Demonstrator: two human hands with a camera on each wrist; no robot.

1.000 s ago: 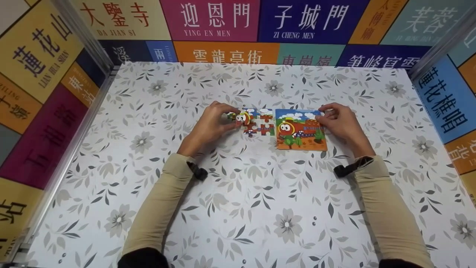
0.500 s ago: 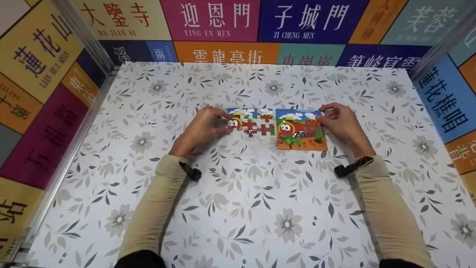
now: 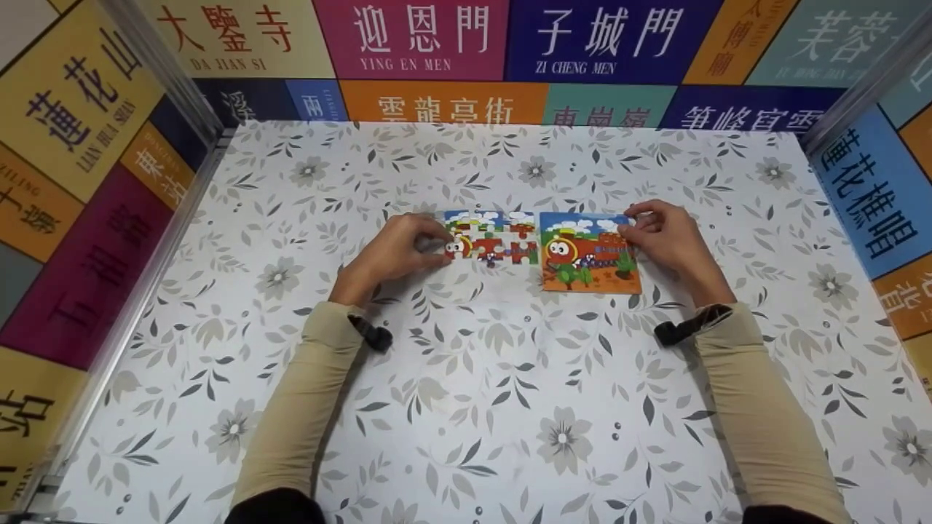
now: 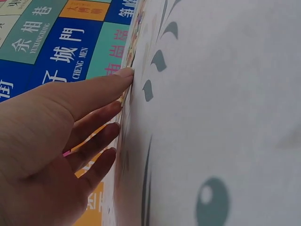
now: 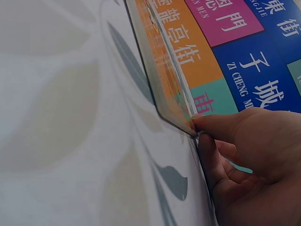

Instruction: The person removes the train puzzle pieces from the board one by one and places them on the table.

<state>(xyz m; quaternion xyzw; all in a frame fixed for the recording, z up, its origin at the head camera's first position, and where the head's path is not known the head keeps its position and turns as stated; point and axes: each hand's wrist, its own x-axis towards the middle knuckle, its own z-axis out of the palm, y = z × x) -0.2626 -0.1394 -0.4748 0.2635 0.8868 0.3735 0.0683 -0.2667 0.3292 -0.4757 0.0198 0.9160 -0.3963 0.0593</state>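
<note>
In the head view, a partly joined jigsaw puzzle (image 3: pixel 520 251) lies on the table, showing a red train under white clouds, with gaps between pieces. My left hand (image 3: pixel 393 247) is at its left side, thumb and index finger pinching the jigsaw piece (image 3: pixel 457 249) with the cartoon eyes. Right beside the puzzle lies a square picture board (image 3: pixel 590 255) with the whole train scene. My right hand (image 3: pixel 666 233) grips this board at its upper right corner; the right wrist view shows the thumb on the board's corner (image 5: pixel 181 110). The left wrist view hides most of the puzzle behind the fingers.
A white tablecloth (image 3: pixel 466 407) printed with grey flowers and leaves covers the table. Coloured panels (image 3: pixel 597 40) with large characters stand along the back and both sides. A black strap with a small camera (image 3: pixel 378 336) sits on each wrist.
My left hand has drawn left and slightly nearer, bringing the eye piece from over the joined pieces to the puzzle's left edge. My right hand stays at the board's corner.
</note>
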